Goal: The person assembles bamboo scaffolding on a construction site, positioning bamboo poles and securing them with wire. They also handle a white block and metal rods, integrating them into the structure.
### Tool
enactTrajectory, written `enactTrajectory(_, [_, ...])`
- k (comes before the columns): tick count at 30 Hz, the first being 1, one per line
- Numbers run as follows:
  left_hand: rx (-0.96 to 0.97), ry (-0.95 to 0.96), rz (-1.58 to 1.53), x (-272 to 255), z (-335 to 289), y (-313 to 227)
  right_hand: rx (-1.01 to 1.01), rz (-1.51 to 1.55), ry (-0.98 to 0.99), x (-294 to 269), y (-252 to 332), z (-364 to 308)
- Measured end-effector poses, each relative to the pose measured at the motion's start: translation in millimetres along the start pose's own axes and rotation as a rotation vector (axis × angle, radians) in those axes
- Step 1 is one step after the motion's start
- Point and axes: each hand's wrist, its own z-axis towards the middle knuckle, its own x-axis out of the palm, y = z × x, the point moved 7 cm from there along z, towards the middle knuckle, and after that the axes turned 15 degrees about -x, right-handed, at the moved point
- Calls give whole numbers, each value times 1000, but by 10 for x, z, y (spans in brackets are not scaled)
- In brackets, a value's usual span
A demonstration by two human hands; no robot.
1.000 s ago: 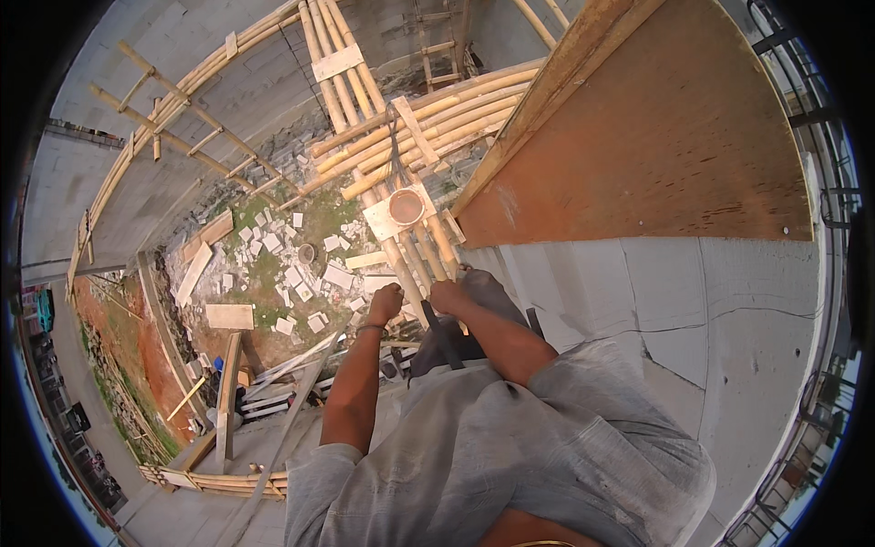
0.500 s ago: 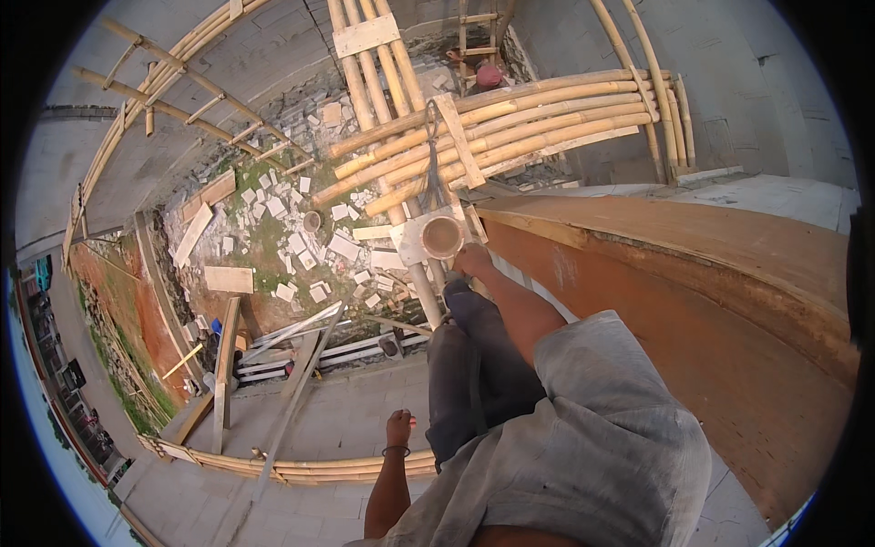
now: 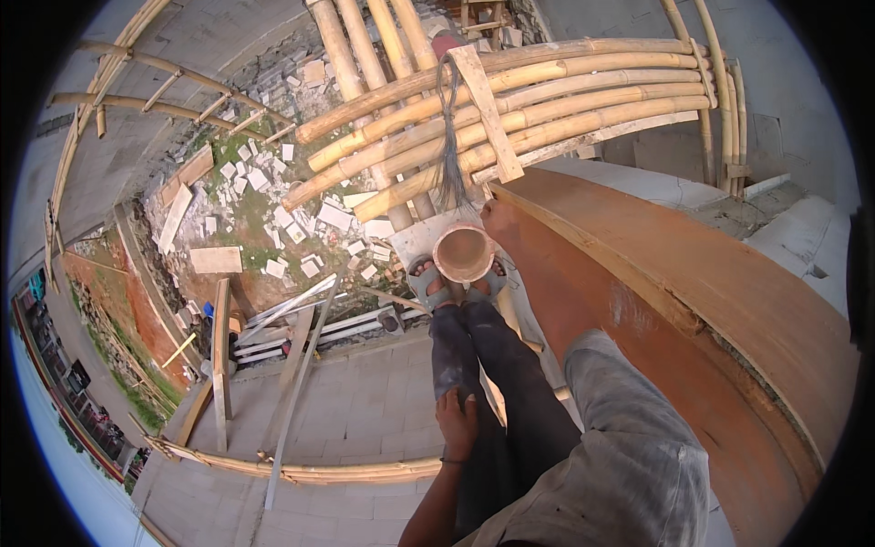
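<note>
My left hand lies on my left thigh, fingers stretched over the dark trousers, with nothing visible in it. My right arm reaches forward past a round bucket that has a pale crusted rim and a brownish inside. Beside that rim, at the near end of a long brown wooden panel, is my right hand. Its fingers look bent against the panel's end, but their grip is too small to make out. The bucket stands at my sandalled feet on a pale board.
Bamboo poles form a raised platform ahead, with a bundle of dark wire hanging over it. Far below on the left, broken white blocks litter the ground. A grey block wall and timber props stand at the lower left.
My left hand has come from out at the side onto my thigh. My right hand has moved forward along the bucket to the panel's end. The view has shifted, showing both feet.
</note>
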Motion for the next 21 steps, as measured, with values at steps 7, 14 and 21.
enactTrajectory(7, [47,150,-141,217,2064,-91,27,-21,-252,273,210,1266])
enactTrajectory(14, [222,184,-526,-151,4493,-1687,-152,-8,-379,630,-132,1698])
enactTrajectory(21, [366,310,-767,-850,4584,-2836,-594,287,-218,-6,1011,1179])
